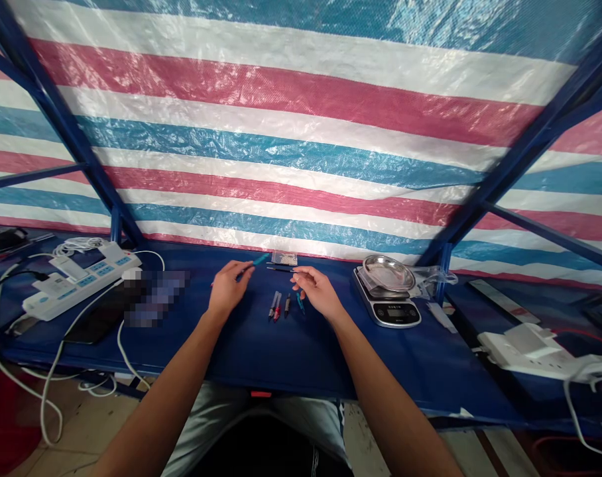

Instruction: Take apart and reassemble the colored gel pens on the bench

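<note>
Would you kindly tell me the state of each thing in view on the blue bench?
left hand, gripping a teal-capped pen
right hand, empty, fingertips near a dark slim pen
loose pens, lying on the bench
steel dish, resting on a digital kitchen scale
power strip, plugs inserted

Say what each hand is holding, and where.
The left hand pinches a teal-ended pen near its middle. The right hand has fingers at the end of a dark pen; whether they hold it cannot be told.
</note>
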### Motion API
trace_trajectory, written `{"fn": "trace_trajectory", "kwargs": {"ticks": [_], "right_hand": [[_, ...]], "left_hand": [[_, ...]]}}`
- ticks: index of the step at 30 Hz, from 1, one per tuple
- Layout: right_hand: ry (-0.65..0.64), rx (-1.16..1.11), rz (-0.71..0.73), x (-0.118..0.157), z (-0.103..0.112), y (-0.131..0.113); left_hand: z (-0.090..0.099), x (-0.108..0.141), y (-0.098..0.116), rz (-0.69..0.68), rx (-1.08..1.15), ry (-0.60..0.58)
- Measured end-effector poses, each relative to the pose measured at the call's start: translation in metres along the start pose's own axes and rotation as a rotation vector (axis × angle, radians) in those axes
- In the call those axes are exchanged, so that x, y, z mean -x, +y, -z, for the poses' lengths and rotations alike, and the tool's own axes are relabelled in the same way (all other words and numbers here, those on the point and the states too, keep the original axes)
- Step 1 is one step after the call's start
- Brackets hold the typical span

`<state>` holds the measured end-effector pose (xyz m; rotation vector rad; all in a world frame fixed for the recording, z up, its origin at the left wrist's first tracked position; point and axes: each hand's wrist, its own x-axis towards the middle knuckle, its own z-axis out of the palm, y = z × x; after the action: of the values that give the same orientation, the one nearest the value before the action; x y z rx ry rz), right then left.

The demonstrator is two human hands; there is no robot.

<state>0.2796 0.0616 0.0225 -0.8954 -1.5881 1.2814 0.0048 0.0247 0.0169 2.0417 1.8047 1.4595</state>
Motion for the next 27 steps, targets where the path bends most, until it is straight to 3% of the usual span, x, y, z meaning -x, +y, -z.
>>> {"fn": "trace_trajectory", "kwargs": {"ticks": [2,6,13,17,21,23,27], "right_hand": [[-0.014,0.032,-0.026,0.000,0.002,0.001],[-0.039,0.142,-0.025,0.001,0.002,0.005],[0.016,0.356,0.071,-0.007,0.007,0.019],[0.030,0.486,0.117,-0.014,0.012,0.023],[-0.033,0.645,0.210,-0.021,0.013,0.031],[-0.072,0.706,0.257,-0.026,0.012,0.037],[-0.117,0.789,0.288,-0.036,0.012,0.045]], "left_hand": [[0.010,-0.005,-0.019,0.097,-0.142,0.052],[0.022,-0.008,-0.044,0.251,-0.395,-0.019],[0.017,-0.003,-0.052,0.336,-0.480,-0.082],[0.015,-0.001,-0.046,0.283,-0.439,-0.051],[0.006,-0.001,-0.029,0.156,-0.314,-0.018],[-0.002,0.001,-0.016,0.059,-0.149,-0.112],[-0.018,0.010,0.009,-0.113,0.119,-0.430]]}}
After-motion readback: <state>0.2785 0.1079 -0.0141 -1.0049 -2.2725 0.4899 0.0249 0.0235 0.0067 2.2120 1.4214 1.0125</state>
